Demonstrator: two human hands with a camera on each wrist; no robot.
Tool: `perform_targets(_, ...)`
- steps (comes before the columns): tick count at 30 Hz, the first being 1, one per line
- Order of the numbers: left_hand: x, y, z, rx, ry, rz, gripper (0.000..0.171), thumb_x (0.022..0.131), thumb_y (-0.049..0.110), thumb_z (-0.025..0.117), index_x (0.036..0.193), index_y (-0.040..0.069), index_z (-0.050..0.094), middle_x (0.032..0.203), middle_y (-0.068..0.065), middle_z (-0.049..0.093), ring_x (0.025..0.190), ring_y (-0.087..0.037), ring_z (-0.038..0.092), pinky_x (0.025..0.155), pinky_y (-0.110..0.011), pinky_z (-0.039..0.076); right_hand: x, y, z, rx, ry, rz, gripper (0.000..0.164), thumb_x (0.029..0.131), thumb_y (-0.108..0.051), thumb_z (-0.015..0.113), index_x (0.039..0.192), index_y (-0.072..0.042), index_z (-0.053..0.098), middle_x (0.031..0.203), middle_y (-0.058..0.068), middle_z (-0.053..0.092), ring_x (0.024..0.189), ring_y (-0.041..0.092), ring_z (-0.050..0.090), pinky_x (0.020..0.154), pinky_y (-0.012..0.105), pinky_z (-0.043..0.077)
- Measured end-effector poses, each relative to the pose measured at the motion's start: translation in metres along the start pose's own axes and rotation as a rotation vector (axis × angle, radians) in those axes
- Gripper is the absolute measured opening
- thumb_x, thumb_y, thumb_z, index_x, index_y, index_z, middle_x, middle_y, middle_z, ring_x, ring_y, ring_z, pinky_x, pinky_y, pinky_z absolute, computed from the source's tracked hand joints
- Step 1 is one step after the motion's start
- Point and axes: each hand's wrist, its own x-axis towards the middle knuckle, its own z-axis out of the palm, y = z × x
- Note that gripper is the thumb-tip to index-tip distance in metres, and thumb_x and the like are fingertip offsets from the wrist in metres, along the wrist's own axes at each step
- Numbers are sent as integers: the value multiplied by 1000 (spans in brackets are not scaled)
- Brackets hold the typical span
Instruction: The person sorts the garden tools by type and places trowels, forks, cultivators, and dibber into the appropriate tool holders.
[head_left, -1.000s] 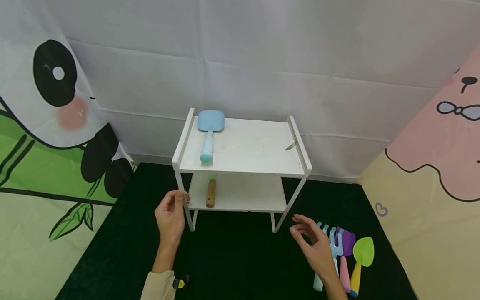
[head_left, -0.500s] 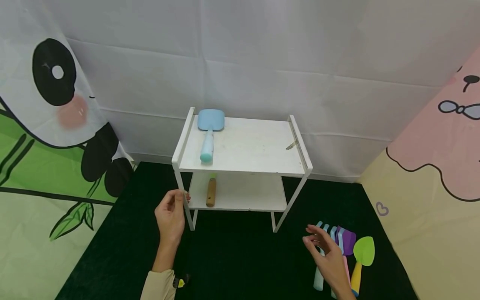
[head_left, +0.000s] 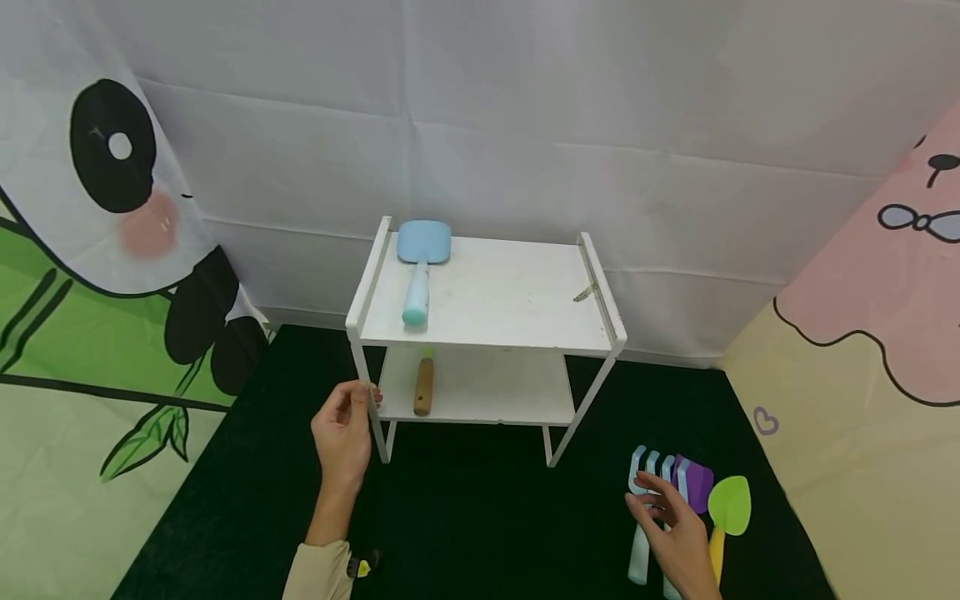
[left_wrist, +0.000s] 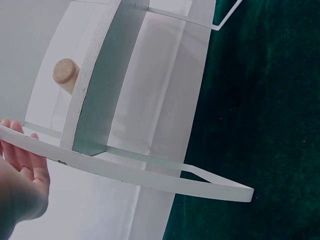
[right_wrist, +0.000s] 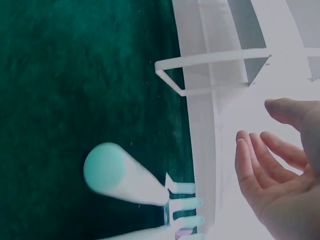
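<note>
My left hand (head_left: pixel 343 437) grips the left front leg of a small white two-tier shelf (head_left: pixel 510 292); in the left wrist view the fingers (left_wrist: pixel 22 160) wrap behind the leg. With fingers bent and nothing between them, my right hand (head_left: pixel 678 533) hovers over light-blue garden forks (head_left: pixel 639 546) lying on the dark green cloth. It partly covers the forks and a purple-bladed tool (head_left: pixel 699 485). Beside them lies a green trowel (head_left: pixel 729 504) with a yellow handle. A light-blue spade (head_left: pixel 423 243) rests on the upper tier, and a wooden-handled tool (head_left: pixel 423 387) on the lower one.
A white cloth backdrop (head_left: pixel 495 150) hangs right behind the shelf. Printed cartoon sheets flank it, a panda (head_left: pixel 112 192) on the left and a pink figure (head_left: pixel 877 292) on the right. Dark green cloth (head_left: pixel 465 517) covers the surface below.
My right hand has moved right and toward me, from beside the shelf's right leg to over the forks. The left hand has stayed on the shelf leg.
</note>
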Motion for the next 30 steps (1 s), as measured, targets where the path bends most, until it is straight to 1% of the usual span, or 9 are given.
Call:
perform_targets(4,0,0,1,-6,-1,4,29,109,16,52,103,-9,65,95,0,68,90,-14,66,86,-18,53,-3,9,-7,-19,-29,50,49,104,-34,63,144,-7,52,140,18,59,114,25,63,90,24,53)
perform_targets(9,0,-1,0,-8,0,7,28,109,15,52,102,-9,65,94,0,68,90,-14,65,86,-18,53,-3,20,-14,-38,-41,112,46,104,-24,63,143,-4,51,140,20,58,112,26,64,85,21,52)
perform_targets(12,0,-2,-1,-11,3,7,28,109,15,53,102,-9,65,94,0,68,90,-15,65,86,-18,53,-2,26,-16,-67,-44,135,46,104,-23,64,143,-1,52,137,23,59,109,27,66,80,21,53)
perform_targets(15,0,-2,-1,-7,7,8,28,109,16,52,102,-8,65,94,1,68,90,-14,65,86,-18,53,-1,29,-18,-104,-42,153,47,103,-24,64,142,0,52,135,24,60,108,28,67,81,26,55)
perform_targets(17,0,-2,-1,-5,9,8,28,109,16,52,102,-9,65,94,1,68,90,-14,66,86,-18,53,-1,32,-19,-121,-52,161,48,103,-24,64,141,2,52,135,26,59,108,30,67,85,33,56)
perform_targets(22,0,-2,-1,1,11,9,30,109,17,52,102,-9,64,94,1,68,89,-13,65,86,-17,53,1,39,-21,-154,-81,189,50,103,-20,64,140,8,49,133,31,58,110,39,64,90,48,56)
perform_targets(24,0,-1,-1,1,10,9,30,109,16,51,102,-10,64,94,1,68,89,-13,65,86,-17,53,2,42,-21,-165,-87,208,51,102,-20,65,140,9,48,131,32,58,110,41,63,90,50,56)
perform_targets(25,1,-1,-1,1,9,9,30,109,16,51,102,-10,64,93,1,68,89,-13,65,86,-17,53,2,46,-21,-176,-86,212,56,102,-29,66,139,9,48,128,32,59,108,40,63,89,49,56)
perform_targets(30,0,-2,0,-5,6,4,30,109,18,52,102,-8,64,93,1,68,90,-15,65,85,-18,53,1,47,-22,-214,-97,237,56,101,-25,69,137,12,48,122,32,61,103,38,63,87,48,56)
